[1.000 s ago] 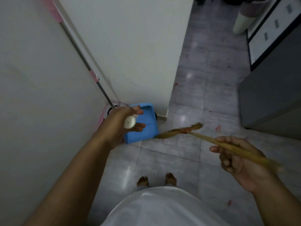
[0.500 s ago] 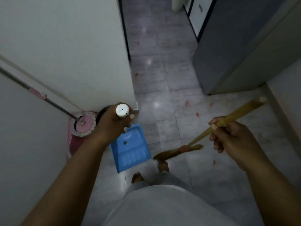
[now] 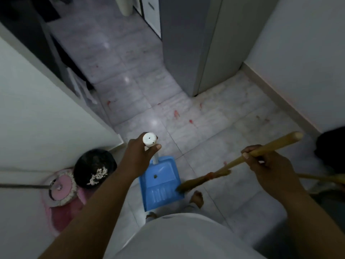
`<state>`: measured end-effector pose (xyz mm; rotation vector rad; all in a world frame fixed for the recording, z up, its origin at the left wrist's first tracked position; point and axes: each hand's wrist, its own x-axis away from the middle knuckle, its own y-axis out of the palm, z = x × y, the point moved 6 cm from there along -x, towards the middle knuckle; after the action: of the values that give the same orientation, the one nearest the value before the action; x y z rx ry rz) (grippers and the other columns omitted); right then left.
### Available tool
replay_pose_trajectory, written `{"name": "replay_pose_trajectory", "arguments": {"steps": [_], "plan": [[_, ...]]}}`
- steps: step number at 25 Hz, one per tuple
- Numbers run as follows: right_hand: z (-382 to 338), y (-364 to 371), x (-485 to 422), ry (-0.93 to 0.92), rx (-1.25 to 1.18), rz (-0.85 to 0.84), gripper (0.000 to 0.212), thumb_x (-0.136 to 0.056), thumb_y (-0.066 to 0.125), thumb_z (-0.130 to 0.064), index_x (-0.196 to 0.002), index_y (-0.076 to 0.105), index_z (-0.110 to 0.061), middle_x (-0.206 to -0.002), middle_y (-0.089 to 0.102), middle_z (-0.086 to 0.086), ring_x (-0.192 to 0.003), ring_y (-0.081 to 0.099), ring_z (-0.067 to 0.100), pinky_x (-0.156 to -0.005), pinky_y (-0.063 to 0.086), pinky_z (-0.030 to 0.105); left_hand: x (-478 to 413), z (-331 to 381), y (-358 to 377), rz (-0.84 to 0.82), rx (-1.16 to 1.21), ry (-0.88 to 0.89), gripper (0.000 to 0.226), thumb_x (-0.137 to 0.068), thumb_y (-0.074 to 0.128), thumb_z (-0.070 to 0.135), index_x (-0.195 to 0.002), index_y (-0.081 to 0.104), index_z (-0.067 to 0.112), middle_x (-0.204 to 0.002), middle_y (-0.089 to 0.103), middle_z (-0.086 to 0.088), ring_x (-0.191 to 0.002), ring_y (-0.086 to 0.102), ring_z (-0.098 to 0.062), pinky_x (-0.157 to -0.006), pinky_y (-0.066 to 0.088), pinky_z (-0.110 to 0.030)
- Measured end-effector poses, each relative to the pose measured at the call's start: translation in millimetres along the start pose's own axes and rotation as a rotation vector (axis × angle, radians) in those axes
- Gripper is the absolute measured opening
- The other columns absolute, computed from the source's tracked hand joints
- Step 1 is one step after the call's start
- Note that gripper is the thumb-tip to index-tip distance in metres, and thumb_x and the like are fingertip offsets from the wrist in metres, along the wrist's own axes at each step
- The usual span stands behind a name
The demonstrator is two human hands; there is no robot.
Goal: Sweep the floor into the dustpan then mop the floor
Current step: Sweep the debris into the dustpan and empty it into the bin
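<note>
My left hand grips the white handle of a blue dustpan, which hangs low over the tiled floor in front of my feet. A dark speck lies in the pan. My right hand holds the wooden stick of a straw broom; its bristle tip touches the pan's right front edge. Small red scraps are scattered on the pale floor tiles farther ahead. A pink spin mop and its bucket stand at the left by the wall, the metal mop pole running off to the left.
A black bin with white scraps in it stands beside the mop bucket. White walls close in on the left and right. A grey cabinet stands ahead at the right. A dark object sits at the right edge.
My view has swung right and the corridor now lies straight ahead. The dustpan hangs closer to my feet, and the broom tip has come against its edge.
</note>
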<state>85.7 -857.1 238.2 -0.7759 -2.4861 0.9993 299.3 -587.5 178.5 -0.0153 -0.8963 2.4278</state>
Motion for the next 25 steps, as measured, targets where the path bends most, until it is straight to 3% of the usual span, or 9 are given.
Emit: {"name": "replay_pose_trajectory", "arguments": {"steps": [1,4,7,13,19,22,25], "plan": [[16,-12,-1,0.016,-0.006,0.019,0.004,-0.090,0.063,-0.025,-0.090,0.065,-0.029,-0.084,0.061,-0.025,-0.083,0.054,-0.023,-0.061,0.039,-0.001,-9,12,16,-0.030,-0.010,0.013,0.023,-0.089,0.070,0.024,-0.109,0.065,0.015,-0.097,0.069,0.002,-0.088,0.061,-0.009,-0.072,0.040,-0.004],[64,-46,-2,0.088,-0.035,0.080,0.005,-0.089,0.066,-0.023,-0.090,0.066,-0.028,-0.087,0.062,-0.023,-0.083,0.058,-0.014,-0.061,0.040,0.003,-34,48,61,-0.103,-0.003,0.000,0.023,-0.091,0.068,0.025,-0.112,0.062,0.019,-0.101,0.065,0.007,-0.095,0.058,-0.011,-0.078,0.041,-0.018],[106,-79,2,0.145,-0.060,0.130,0.004,-0.090,0.064,-0.025,-0.091,0.065,-0.028,-0.089,0.062,-0.022,-0.086,0.058,-0.007,-0.065,0.041,0.012,-58,86,104,-0.167,-0.012,0.050,0.022,-0.090,0.068,0.024,-0.111,0.062,0.021,-0.102,0.065,0.008,-0.096,0.059,-0.012,-0.076,0.041,-0.017],[168,-150,20,0.290,-0.136,0.368,0.006,-0.089,0.061,-0.035,-0.085,0.060,-0.040,-0.083,0.063,-0.022,-0.083,0.057,-0.016,-0.062,0.038,0.010,-114,174,183,-0.318,-0.010,0.161,0.021,-0.089,0.069,0.020,-0.109,0.064,0.021,-0.105,0.066,0.006,-0.098,0.059,-0.017,-0.085,0.048,-0.032],[201,-188,12,0.433,-0.151,0.523,0.012,-0.089,0.062,-0.033,-0.082,0.060,-0.042,-0.080,0.063,-0.023,-0.081,0.059,-0.013,-0.059,0.041,0.007,-182,254,266,-0.511,-0.051,0.297,0.020,-0.088,0.069,0.025,-0.108,0.065,0.026,-0.103,0.066,0.010,-0.092,0.059,-0.014,-0.072,0.046,-0.024],[211,-209,2,0.480,-0.147,0.601,0.004,-0.088,0.063,-0.032,-0.090,0.066,-0.034,-0.090,0.066,-0.019,-0.085,0.060,-0.012,-0.067,0.042,0.009,-210,290,307,-0.618,-0.036,0.356,0.021,-0.087,0.072,0.023,-0.107,0.066,0.022,-0.105,0.068,0.006,-0.096,0.061,-0.015,-0.078,0.046,-0.020],[220,-238,-17,0.526,-0.121,0.661,0.014,-0.087,0.063,-0.034,-0.094,0.070,-0.025,-0.092,0.069,-0.013,-0.085,0.061,-0.007,-0.069,0.043,0.012,-242,330,342,-0.714,-0.047,0.401,0.022,-0.086,0.073,0.024,-0.107,0.065,0.023,-0.105,0.068,0.007,-0.094,0.061,-0.007,-0.074,0.044,-0.014]]}}
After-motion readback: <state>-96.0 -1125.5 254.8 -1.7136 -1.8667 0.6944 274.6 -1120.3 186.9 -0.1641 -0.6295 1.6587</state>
